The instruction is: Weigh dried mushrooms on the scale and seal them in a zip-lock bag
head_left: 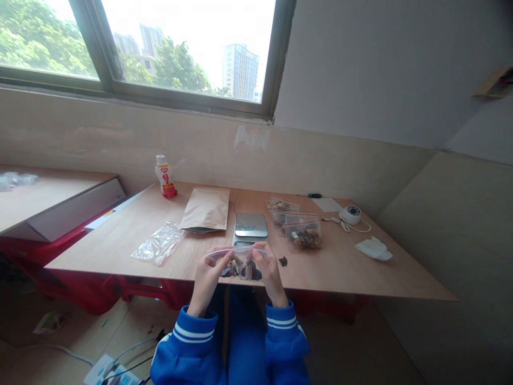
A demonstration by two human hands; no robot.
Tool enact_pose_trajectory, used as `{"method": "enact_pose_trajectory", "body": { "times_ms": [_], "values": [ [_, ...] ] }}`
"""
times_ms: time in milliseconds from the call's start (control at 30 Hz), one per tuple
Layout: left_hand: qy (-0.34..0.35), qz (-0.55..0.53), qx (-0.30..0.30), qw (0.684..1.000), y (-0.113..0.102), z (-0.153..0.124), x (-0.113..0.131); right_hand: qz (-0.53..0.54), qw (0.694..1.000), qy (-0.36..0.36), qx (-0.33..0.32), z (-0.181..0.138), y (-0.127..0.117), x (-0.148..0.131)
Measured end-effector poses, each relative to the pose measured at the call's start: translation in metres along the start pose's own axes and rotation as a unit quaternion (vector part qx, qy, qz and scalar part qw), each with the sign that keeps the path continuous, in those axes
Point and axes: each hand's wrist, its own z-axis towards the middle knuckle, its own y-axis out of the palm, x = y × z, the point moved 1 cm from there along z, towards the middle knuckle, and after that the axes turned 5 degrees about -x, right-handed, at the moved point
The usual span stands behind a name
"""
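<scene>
Both hands hold a small clear zip bag (239, 263) with dark and pale pieces inside, at the near edge of the wooden table (344, 267). My left hand (207, 277) pinches the bag's left end and my right hand (269, 272) pinches its right end along the top strip. Just behind the bag sits a small digital scale (250, 225) with a shiny metal plate. One dark piece (283, 261) lies loose on the table beside my right hand.
Two filled zip bags (301, 230) lie right of the scale, a brown paper pouch (205, 209) and empty clear bags (159, 244) to its left. A small bottle (164, 176) stands near the wall. A white round device (350, 214) with a cord and a white pad (373, 249) lie at right.
</scene>
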Motion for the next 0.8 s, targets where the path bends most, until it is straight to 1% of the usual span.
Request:
{"method": "enact_pose_trajectory", "body": {
  "times_ms": [133,400,533,633,800],
  "values": [
    [-0.003,0.0,-0.003,1.0,-0.001,0.001,-0.003,-0.008,1.0,-0.002,0.014,0.001,0.002,0.001],
    [0.004,0.026,0.007,1.0,0.004,-0.003,0.002,-0.043,0.996,-0.044,0.061,-0.001,0.002,-0.008],
    [0.012,0.041,0.031,0.999,0.005,-0.003,0.006,-0.051,0.994,-0.055,0.084,0.0,0.004,-0.007],
    [0.017,0.035,0.041,0.998,0.005,-0.003,0.008,-0.021,0.997,-0.038,0.065,0.001,0.005,-0.002],
    [0.013,-0.002,0.017,1.0,0.003,-0.003,0.007,0.005,1.0,-0.01,0.008,0.001,0.004,0.002]
  ]
}}
